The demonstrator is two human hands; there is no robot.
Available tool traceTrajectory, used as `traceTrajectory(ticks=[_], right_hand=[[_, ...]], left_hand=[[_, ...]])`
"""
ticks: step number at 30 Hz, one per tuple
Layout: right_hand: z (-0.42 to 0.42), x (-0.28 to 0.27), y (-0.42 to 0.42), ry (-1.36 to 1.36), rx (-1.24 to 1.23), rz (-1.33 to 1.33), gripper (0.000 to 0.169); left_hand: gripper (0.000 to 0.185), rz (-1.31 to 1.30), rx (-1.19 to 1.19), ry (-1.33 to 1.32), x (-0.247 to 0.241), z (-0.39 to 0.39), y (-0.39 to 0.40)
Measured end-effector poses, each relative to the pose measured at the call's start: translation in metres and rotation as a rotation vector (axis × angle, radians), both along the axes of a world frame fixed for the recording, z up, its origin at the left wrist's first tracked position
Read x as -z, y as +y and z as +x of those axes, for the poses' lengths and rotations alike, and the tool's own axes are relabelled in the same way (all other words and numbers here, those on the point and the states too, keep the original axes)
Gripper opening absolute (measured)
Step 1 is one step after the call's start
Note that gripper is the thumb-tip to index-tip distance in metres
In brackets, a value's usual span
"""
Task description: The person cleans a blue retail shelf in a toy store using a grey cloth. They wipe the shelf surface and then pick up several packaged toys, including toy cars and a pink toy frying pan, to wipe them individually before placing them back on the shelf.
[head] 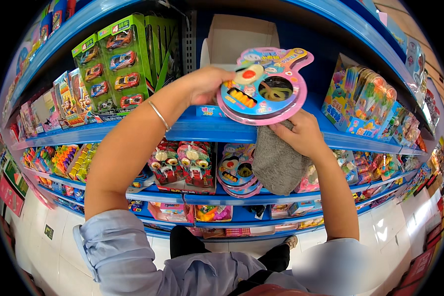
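My left hand (211, 87) grips the left edge of a pink and blue pan-shaped candy or toy package (244, 107), held tilted above the blue shelf (222, 129). Printed food pictures and a dark round window show on its face. A grey cloth (279, 162) hangs from my right hand (301, 131), pinched under the thumb. That hand is at the package's lower right edge; whether its fingers support the package from behind is hidden. Behind the package stands an open cardboard display box (242, 37). Similar pan-shaped packages (235, 174) are stacked on the shelf below.
Green boxes of toy cars (122, 66) stand on the left of the shelf. To the right is a display box of colourful wrapped sweets or toys (359, 100). Red monster-face packages (181, 162) fill part of the lower shelf. White floor tiles (74, 251) lie below.
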State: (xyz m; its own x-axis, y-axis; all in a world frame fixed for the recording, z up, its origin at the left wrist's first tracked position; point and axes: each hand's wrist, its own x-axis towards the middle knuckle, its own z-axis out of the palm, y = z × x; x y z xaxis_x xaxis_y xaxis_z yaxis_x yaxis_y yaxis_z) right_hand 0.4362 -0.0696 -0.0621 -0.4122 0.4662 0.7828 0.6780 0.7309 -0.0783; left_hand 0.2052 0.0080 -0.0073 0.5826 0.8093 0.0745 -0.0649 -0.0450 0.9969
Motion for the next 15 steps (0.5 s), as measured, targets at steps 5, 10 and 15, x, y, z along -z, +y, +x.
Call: traceTrajectory(ticks=[5,10,15], right_hand=[[0.003,0.001,-0.005,0.000,-0.003,-0.054,0.031],[-0.002,-0.003,-0.005,0.015,-0.052,-0.073,0.031],[0.000,-0.003,-0.005,0.016,-0.034,-0.066,0.030]], left_hand=[[0.036,0.361,-0.175,0.019,-0.018,-0.009,-0.006],[0.033,0.902,-0.465,0.151,-0.059,-0.031,-0.012],[0.034,1.502,-0.810,0.406,-0.059,-0.031,0.003]])
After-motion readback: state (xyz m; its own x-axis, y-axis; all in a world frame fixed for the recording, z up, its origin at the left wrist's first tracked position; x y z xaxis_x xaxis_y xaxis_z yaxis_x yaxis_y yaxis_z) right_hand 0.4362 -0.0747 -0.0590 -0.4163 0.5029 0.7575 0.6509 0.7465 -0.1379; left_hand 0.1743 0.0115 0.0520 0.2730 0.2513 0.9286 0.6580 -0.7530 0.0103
